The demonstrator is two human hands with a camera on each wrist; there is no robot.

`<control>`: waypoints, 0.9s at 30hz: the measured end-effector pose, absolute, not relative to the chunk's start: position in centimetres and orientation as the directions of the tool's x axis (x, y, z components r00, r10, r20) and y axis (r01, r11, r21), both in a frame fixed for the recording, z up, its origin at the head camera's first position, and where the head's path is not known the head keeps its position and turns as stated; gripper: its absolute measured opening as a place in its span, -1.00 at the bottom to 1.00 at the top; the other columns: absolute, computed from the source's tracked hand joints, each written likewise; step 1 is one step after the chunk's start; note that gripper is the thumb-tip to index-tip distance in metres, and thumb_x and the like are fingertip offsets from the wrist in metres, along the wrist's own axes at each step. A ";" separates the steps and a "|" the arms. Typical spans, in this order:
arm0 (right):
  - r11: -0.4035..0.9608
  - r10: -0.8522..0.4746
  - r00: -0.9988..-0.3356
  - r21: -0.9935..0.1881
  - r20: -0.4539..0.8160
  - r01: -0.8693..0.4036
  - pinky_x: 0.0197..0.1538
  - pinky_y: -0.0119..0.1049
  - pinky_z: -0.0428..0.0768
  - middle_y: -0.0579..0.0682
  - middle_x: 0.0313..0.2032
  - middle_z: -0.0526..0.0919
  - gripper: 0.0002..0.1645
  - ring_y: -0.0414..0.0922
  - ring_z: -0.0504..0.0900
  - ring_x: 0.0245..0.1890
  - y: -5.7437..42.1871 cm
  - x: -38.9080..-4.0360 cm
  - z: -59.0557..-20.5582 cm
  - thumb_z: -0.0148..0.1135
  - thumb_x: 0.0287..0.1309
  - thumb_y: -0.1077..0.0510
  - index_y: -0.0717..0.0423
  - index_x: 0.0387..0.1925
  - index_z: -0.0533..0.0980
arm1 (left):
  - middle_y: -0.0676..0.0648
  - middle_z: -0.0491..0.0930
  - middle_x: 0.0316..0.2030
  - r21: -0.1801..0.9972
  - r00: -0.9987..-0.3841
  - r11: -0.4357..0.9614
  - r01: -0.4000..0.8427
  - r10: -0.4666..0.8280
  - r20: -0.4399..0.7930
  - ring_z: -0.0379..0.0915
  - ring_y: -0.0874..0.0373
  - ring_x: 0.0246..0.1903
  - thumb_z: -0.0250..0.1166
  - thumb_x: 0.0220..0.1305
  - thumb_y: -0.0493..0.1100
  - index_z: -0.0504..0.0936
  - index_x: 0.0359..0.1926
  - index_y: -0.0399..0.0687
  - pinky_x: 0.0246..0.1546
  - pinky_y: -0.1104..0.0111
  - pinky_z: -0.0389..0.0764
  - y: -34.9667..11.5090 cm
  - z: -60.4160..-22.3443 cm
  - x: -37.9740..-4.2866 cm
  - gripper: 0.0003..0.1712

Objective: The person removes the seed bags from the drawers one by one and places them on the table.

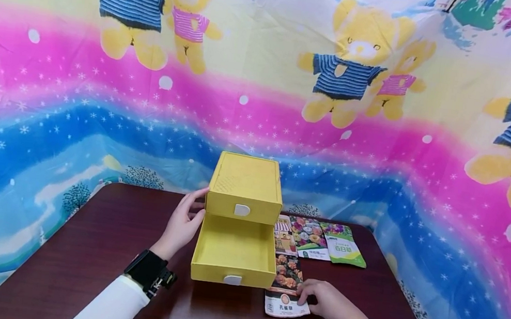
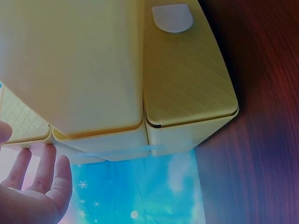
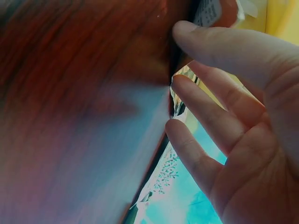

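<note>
A yellow drawer box stands on the table with a drawer pulled out under its top one; the pulled-out drawer's inside is bare. My left hand rests straight fingers against the box's left side, near the top drawer. In the left wrist view those fingers are spread along the side wall. With thumb and fingertips, my right hand pinches the right edge of a seed packet with orange flowers and a white lower band. This packet lies just right of the pulled-out drawer.
Behind that packet lie more seed packets: one with a striped awning picture, one with mixed flowers and a green one. A closed bottom drawer shows in the left wrist view. Printed cloth hangs behind the table.
</note>
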State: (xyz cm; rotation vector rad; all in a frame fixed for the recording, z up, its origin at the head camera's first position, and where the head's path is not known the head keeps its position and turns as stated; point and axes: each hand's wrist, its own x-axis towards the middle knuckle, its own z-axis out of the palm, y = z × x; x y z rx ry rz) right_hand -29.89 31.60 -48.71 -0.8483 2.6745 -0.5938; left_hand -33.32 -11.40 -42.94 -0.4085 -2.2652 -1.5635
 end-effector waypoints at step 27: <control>0.770 -0.589 -0.791 -0.409 -0.164 -0.489 0.08 -0.11 0.68 -0.08 0.09 0.64 -0.63 0.00 0.60 0.12 31.6 -29.6 -48.8 0.40 0.22 0.31 -0.34 -0.31 0.71 | -0.13 0.31 0.45 0.829 -0.891 0.346 0.439 0.044 0.453 0.48 -0.10 0.25 0.10 0.52 -0.37 0.31 0.54 0.18 0.12 0.14 0.60 -11.6 -42.9 -33.2 -0.33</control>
